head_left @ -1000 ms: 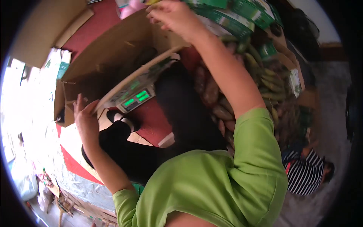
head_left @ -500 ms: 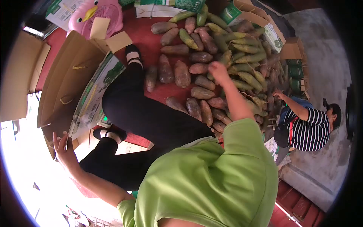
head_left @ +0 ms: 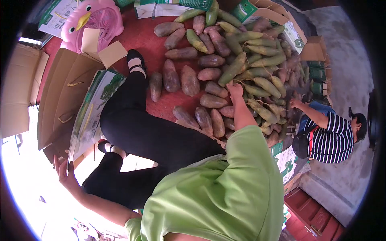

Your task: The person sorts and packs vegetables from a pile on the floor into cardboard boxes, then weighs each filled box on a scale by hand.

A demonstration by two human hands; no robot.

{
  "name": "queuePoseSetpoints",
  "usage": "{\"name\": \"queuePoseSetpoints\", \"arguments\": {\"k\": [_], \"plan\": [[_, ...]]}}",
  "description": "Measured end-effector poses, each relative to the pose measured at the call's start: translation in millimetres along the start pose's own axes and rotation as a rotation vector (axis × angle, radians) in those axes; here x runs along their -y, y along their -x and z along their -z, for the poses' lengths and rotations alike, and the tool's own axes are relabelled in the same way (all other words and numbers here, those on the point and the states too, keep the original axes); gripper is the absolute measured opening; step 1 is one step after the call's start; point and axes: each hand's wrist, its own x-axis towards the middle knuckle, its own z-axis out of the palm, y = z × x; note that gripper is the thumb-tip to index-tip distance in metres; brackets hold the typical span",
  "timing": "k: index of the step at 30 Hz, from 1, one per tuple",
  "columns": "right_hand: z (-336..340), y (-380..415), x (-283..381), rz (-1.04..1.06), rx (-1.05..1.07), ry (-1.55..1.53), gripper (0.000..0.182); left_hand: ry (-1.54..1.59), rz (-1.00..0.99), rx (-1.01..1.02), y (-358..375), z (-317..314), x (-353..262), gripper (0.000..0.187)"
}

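A long green radish (head_left: pixel 233 70) lies at a slant across the pile, its lower end in the closed fingers of my right hand (head_left: pixel 235 90). Around it are more green radishes (head_left: pixel 263 61) and, on the left side, reddish-purple ones (head_left: pixel 189 81). My left hand (head_left: pixel 67 173) is at the near edge of an open cardboard box (head_left: pixel 60 96), with the thumb and fingers on either side of that edge. A printed panel (head_left: pixel 96 100) with green pictures stands along the box's right side.
A pink bird-shaped basin (head_left: pixel 106 25) stands on the red floor covering (head_left: pixel 138 30) at the upper left. Green-and-white cartons (head_left: pixel 295 37) border the pile. At the right, a person in a striped top (head_left: pixel 331 138) reaches toward the heap. My legs extend between box and radishes.
My right hand has moved down slightly and now has hold of the long green radish, which shows in full. My left hand is lower in view, still at the box edge.
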Motion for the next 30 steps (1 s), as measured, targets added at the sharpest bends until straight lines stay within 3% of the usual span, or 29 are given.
{"name": "queuePoseSetpoints", "arguments": {"k": [6,9,10,11,12,13,14,15,16,18,21,23,27,29,30], "plan": [[-34.9,-12.9,19.3,0.102,-0.152,-0.465,0.072,0.165,0.064,0.071,1.0,1.5,-2.2,0.015],[-44.4,-27.3,20.2,0.114,-0.162,-0.404,0.076,0.272,0.038,0.15,4.0,7.3,-13.5,0.022],[-39.8,-16.5,32.0,0.13,-0.104,-0.466,0.073,0.297,0.009,0.161,6.2,5.5,-20.6,0.026],[-33.9,1.4,53.7,0.039,-0.169,-0.271,0.067,0.252,0.063,0.172,6.4,9.1,-13.3,0.026],[-41.0,-16.3,35.7,0.131,-0.045,-0.548,0.063,0.212,0.122,0.177,7.7,14.2,-5.7,0.027],[-45.8,-30.2,25.6,0.188,-0.054,-0.515,0.06,0.221,0.088,0.184,8.9,15.5,-10.7,0.028],[-50.8,-40.0,25.6,0.036,-0.193,-0.284,0.06,0.232,0.053,0.198,8.3,12.6,-18.7,0.031],[-48.8,-22.4,40.6,0.042,-0.168,-0.305,0.06,0.057,-0.079,0.234,4.5,12.6,-22.0,0.043],[-41.0,0.6,59.4,0.048,-0.147,-0.326,0.06,0.065,-0.063,0.218,5.8,11.7,-24.2,0.039],[-46.5,-36.8,29.0,0.032,-0.173,-0.269,0.06,0.218,0.028,0.217,6.3,7.1,-33.4,0.033],[-38.5,-33.4,35.6,-0.072,-0.077,-0.376,0.058,0.206,-0.011,0.214,4.2,9.1,-28.7,0.031],[-24.2,-32.3,42.2,-0.427,0.279,-0.613,0.055,0.206,-0.034,0.196,1.1,9.9,-30.5,0.031],[-12.9,-3.7,58.9,-0.477,0.495,-0.679,0.045,0.263,-0.048,0.183,1.5,10.7,-27.2,0.034],[-15.3,13.4,66.5,-0.259,0.678,-0.689,0.053,0.257,-0.072,0.192,0.8,9.6,-20.1,0.035],[-17.3,31.2,82.8,-0.247,0.685,-0.689,0.053,0.263,-0.074,0.18,0.3,11.0,-19.3,0.035]]}}
